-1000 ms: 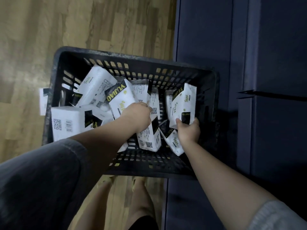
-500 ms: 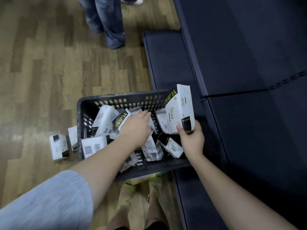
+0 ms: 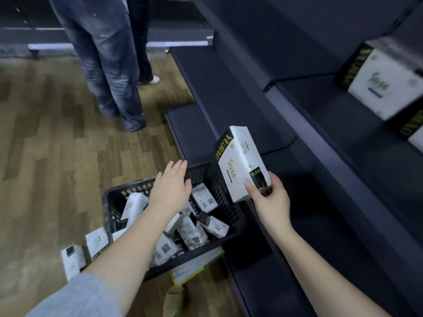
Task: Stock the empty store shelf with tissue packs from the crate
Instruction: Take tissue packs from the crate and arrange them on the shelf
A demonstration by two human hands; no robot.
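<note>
My right hand [image 3: 270,200] grips the lower end of a white tissue pack [image 3: 242,163] with black and yellow lettering, held upright above the right edge of the black crate [image 3: 225,188]. The crate stands on the floor beside the shelving and holds several more white packs [image 3: 204,197]. My left hand [image 3: 170,188] hovers flat and empty over the crate, fingers spread. The dark shelf [image 3: 338,124] rises at the right, with two packs [image 3: 386,85] standing on its upper right level.
A person in jeans [image 3: 109,62] stands on the wooden floor at the far left of the shelving. Two loose packs [image 3: 73,259] lie on the floor left of the crate. A yellow-green flat box [image 3: 196,266] pokes out under the crate's near edge.
My right hand has lifted the tissue pack out of the crate and up toward the shelf. My left hand let go of the packs and rose, open. My view tilted up.
</note>
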